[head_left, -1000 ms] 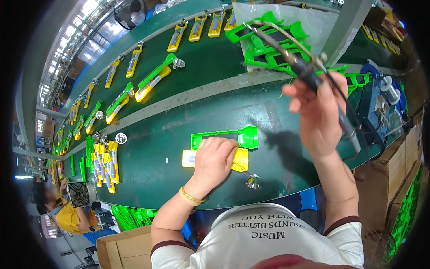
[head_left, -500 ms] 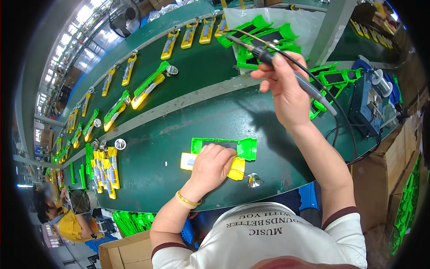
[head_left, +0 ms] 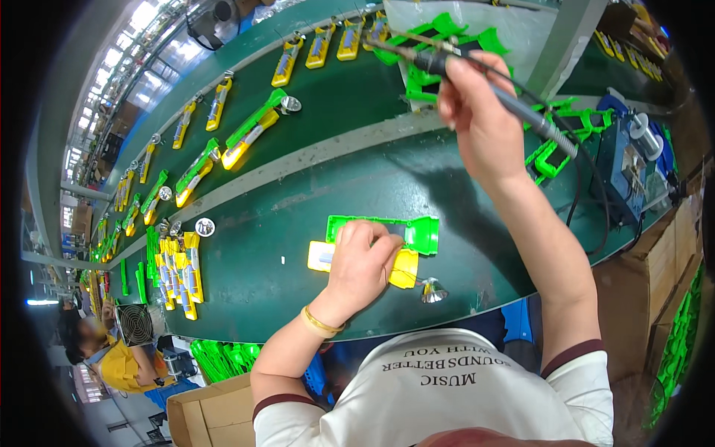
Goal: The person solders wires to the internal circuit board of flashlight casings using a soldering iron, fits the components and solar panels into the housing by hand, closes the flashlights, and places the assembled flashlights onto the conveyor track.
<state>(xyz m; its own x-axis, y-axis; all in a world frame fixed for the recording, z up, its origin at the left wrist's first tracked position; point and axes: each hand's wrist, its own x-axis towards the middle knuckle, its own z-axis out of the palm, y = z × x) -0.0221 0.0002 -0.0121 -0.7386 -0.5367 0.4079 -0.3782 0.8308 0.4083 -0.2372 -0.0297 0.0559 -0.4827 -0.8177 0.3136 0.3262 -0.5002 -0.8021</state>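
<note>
My left hand point(head_left: 363, 257) rests over a yellow flashlight casing point(head_left: 406, 268) and the green casing half point(head_left: 424, 235) lying beside it on the bench. Its thumb and fingers are pinched together at the inner edge of the green half; whatever they hold is hidden. From the yellow casing's right end, a thin wire leads to a silver reflector cup point(head_left: 433, 290). Raised at upper right, my right hand point(head_left: 488, 130) grips a soldering iron point(head_left: 532, 118) whose tip points left, with a thin metal tube alongside it.
Yellow casings point(head_left: 186, 268) with batteries lie piled at left. More yellow and green casings point(head_left: 249, 138) line the belt beyond a metal rail point(head_left: 313, 153). A blue soldering station point(head_left: 614, 171) with a solder spool point(head_left: 646, 135) stands at right, near a metal post point(head_left: 573, 45).
The soldering iron has swung to a flatter angle, its rear end rising as my right hand turns. My left hand stays over the casings, its fingertips shifting slightly. The whole view has shifted a little.
</note>
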